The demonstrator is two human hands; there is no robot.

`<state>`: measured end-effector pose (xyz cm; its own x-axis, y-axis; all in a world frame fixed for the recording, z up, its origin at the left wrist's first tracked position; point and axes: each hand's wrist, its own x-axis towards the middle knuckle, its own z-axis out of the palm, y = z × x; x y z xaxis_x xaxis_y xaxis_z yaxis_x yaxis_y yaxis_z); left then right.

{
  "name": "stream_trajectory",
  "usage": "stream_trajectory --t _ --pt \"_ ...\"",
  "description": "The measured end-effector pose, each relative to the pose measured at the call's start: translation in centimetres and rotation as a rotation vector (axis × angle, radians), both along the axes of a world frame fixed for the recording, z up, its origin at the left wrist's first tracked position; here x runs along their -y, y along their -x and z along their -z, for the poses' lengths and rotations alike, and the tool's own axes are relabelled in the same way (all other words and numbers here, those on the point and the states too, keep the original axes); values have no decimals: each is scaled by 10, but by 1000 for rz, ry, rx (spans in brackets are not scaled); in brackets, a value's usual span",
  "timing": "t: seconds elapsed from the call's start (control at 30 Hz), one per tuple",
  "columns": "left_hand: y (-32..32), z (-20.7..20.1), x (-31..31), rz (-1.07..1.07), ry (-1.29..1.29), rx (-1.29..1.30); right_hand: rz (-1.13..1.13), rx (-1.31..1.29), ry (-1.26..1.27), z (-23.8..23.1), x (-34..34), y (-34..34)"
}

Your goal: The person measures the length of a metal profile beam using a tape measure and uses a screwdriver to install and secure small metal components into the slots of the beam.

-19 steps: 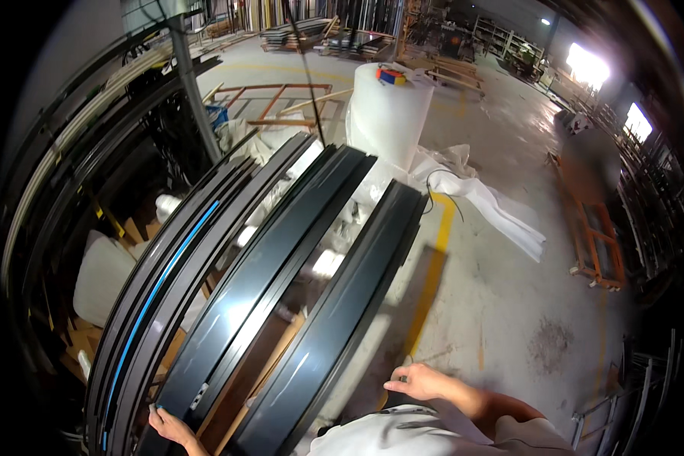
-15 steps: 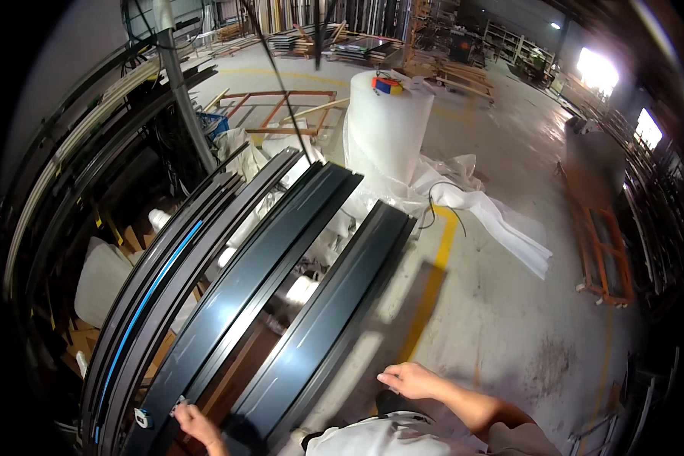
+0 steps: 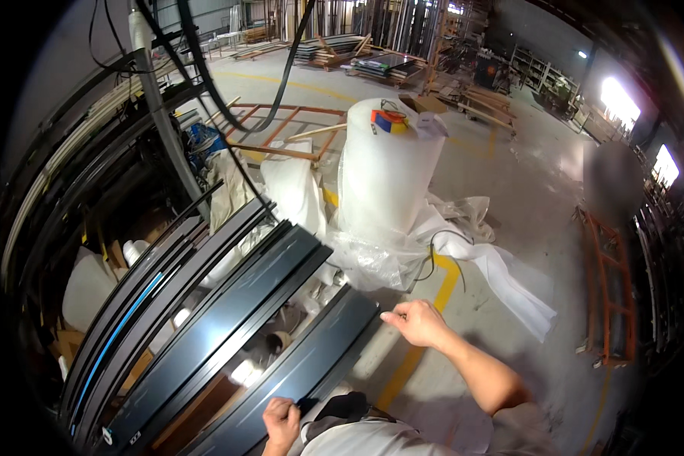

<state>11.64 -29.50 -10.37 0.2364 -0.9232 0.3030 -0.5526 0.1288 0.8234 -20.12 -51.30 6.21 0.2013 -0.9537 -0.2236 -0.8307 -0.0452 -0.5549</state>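
Long dark grey metal profiles lie side by side. My left hand [image 3: 281, 422] is closed over the nearest profile [image 3: 311, 353], by its near part; whether it holds anything is hidden. My right hand [image 3: 418, 323] is curled, thumb against fingers, just beside that profile's far end. I cannot tell whether it touches the profile or pinches something small. A second dark profile [image 3: 228, 304] runs parallel, beyond a gap. A small white tape measure [image 3: 107, 435] and a small light piece [image 3: 135, 438] sit near its near end.
Grey profiles, one with a blue strip [image 3: 129, 315], lie further left. A big roll of white wrap [image 3: 387, 178] stands ahead, an orange-and-blue object [image 3: 390, 121] on top. Loose white sheet [image 3: 505, 281] trails on the floor. Black cables [image 3: 285, 76] hang ahead. An orange frame [image 3: 608, 296] stands right.
My left hand has left the second profile's edge and moved right, over the nearest one. My right hand has reached forward to that profile's far end. The view has shifted.
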Motion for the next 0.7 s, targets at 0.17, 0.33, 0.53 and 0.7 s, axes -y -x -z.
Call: stream_trajectory --t 0.17,0.33,0.53,0.7 --pt "61 -47 142 244 107 25 -68 -151 289 12 141 46" --pt "89 -56 193 51 25 -16 -38 -136 347 26 363 81" --pt "157 -45 129 -679 -496 -362 223 -67 337 72 640 71" --pt "204 -18 134 -736 -633 -338 156 -210 246 116 758 6"
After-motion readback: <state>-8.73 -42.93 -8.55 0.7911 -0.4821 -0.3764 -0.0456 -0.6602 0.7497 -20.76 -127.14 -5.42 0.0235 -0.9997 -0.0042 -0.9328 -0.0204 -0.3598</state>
